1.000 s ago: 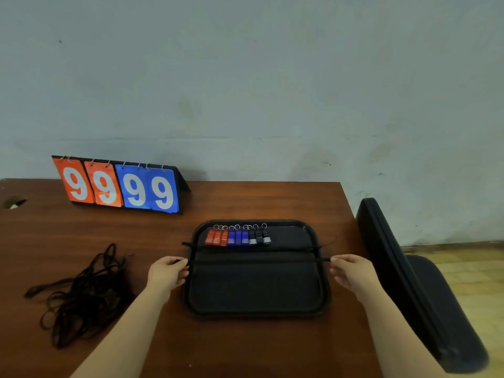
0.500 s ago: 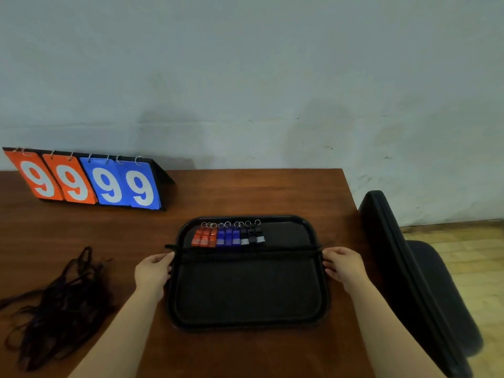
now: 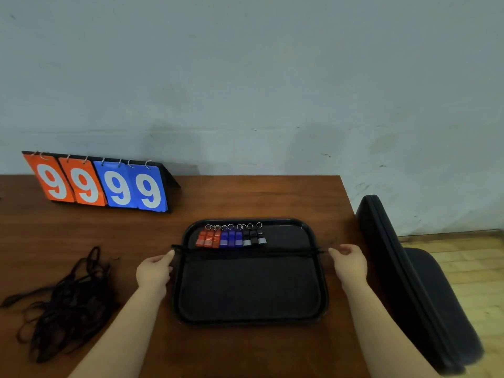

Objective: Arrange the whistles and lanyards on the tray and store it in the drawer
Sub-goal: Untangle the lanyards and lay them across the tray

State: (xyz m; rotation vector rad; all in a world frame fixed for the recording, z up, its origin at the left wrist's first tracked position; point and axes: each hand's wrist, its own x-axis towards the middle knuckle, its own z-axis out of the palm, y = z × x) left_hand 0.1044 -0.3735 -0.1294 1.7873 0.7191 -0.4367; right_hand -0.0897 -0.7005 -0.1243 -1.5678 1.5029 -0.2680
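A black tray (image 3: pixel 249 319) lies on the wooden table (image 3: pixel 81 236). Along its far edge stands a row of red, blue and black whistles (image 3: pixel 230 238) with key rings. Just in front of them a black lanyard (image 3: pixel 245 252) stretches straight across the tray from side to side, close beside another strap. My left hand (image 3: pixel 155 272) pinches its left end at the tray's left rim. My right hand (image 3: pixel 349 262) pinches its right end at the right rim. A tangled heap of black lanyards (image 3: pixel 65 301) lies on the table to the left.
A flip scoreboard (image 3: pixel 101 184) showing 9 9 9 9 stands at the back left. A black chair (image 3: pixel 414 282) is close to the table's right edge, in front of a grey wall and a wooden floor.
Both hands have carried the stretched lanyard away from me, closer to the row of whistles, and brought it down to the tray's rims.
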